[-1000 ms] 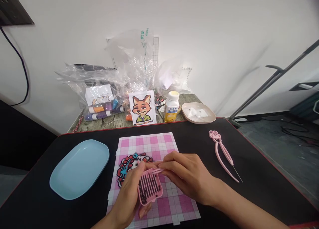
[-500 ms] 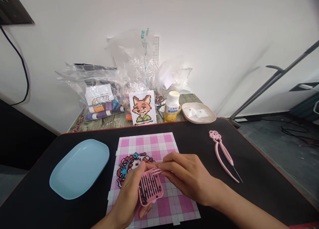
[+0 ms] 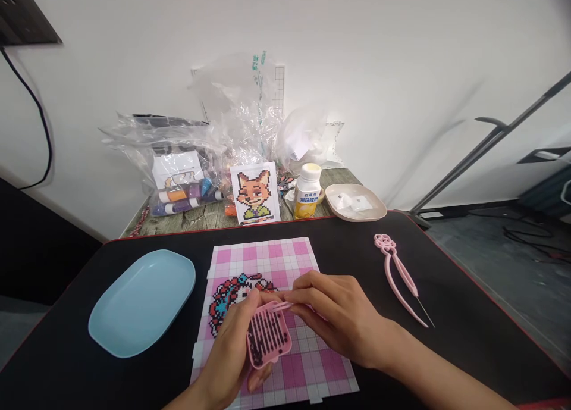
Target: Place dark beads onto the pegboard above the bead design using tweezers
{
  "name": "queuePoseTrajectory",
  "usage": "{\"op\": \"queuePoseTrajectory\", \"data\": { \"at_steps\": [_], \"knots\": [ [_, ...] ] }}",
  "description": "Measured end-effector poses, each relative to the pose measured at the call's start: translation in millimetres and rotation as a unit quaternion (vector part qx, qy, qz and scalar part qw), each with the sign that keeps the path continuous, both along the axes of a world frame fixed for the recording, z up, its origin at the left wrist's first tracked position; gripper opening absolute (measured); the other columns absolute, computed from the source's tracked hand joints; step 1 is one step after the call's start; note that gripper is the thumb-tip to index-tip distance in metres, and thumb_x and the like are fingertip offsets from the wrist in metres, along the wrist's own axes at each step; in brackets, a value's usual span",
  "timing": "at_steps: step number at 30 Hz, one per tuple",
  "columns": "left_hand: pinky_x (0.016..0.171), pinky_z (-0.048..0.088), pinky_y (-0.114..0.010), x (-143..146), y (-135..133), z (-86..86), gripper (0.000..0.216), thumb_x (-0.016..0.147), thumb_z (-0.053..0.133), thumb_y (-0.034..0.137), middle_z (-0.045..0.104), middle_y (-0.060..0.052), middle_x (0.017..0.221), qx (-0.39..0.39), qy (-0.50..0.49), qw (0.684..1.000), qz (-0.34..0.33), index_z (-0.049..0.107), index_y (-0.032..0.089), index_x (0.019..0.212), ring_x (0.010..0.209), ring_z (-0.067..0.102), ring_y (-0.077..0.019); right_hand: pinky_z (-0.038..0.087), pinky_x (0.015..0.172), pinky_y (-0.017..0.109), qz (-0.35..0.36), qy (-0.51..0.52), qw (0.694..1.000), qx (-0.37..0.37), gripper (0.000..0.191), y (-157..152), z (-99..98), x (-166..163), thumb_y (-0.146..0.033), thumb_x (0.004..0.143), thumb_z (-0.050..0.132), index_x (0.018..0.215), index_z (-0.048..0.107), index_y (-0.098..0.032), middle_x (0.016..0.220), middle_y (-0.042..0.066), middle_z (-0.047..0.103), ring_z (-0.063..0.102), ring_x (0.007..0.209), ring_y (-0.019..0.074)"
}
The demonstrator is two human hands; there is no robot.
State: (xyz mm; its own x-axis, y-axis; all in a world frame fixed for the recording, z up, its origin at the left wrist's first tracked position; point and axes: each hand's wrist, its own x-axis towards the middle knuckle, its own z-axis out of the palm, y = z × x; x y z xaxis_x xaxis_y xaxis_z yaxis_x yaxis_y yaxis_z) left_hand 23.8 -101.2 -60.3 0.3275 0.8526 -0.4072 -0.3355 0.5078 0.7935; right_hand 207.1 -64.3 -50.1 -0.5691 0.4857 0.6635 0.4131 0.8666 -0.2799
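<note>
On the black surface (image 3: 348, 243), left to right, I have a blue tray (image 3: 143, 303), then a bead design (image 3: 220, 306) on a pink-checked board (image 3: 292, 371). Above the board, my left hand (image 3: 234, 329) grips a pink ridged box (image 3: 270, 361) of dark beads. My right hand (image 3: 334, 312) pinches tweezers (image 3: 282, 306), tips over the box's far side; beyond lies a pink flower-handled tool (image 3: 405, 274).

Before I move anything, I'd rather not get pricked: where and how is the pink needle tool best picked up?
I'd grip the pink needle tool by its flower-shaped end, pinching from above and coming from the far side. It lies flat on the black table, its thin needle pointing toward the near right, so this should keep fingers off the point.
</note>
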Motion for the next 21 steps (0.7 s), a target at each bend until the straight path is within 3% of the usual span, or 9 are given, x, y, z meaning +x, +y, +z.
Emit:
{"op": "queuePoseTrajectory", "data": {
  "at_steps": [6, 21],
  "knots": [
    [0.026, 0.026, -0.015, -0.1, -1.4, 2.6, 0.054, 0.088, 0.040, 0.060, 0.054, 0.004, 0.037, 0.003, 0.022, 1.000, -0.004, 0.061, 0.013, 0.105, 0.021, 0.030, -0.0049, 0.050, 0.057, 0.022, 0.003, -0.008, 1.000, -0.001, 0.016, -0.7, 0.0, -0.4, -0.018, 0.095, 0.047, 0.104, 0.059, -0.013, 0.083, 0.005, 0.065, 0.062, 0.068, 0.0112],
    [0.027, 0.026, -0.014, -0.7, -0.9, 1.7, 0.052, 0.091, 0.035, 0.056, 0.048, 0.006, 0.033, 0.003, 0.033, 0.999, -0.009, 0.060, 0.013, 0.105, 0.022, 0.029, -0.0053, 0.049, 0.056, 0.021, -0.003, -0.006, 1.000, 0.003, 0.015, -1.0, 1.0, -0.4, -0.019, 0.095, 0.047, 0.101, 0.060, -0.012, 0.082, 0.005, 0.065, 0.062, 0.067, 0.0107]
  ]
}}
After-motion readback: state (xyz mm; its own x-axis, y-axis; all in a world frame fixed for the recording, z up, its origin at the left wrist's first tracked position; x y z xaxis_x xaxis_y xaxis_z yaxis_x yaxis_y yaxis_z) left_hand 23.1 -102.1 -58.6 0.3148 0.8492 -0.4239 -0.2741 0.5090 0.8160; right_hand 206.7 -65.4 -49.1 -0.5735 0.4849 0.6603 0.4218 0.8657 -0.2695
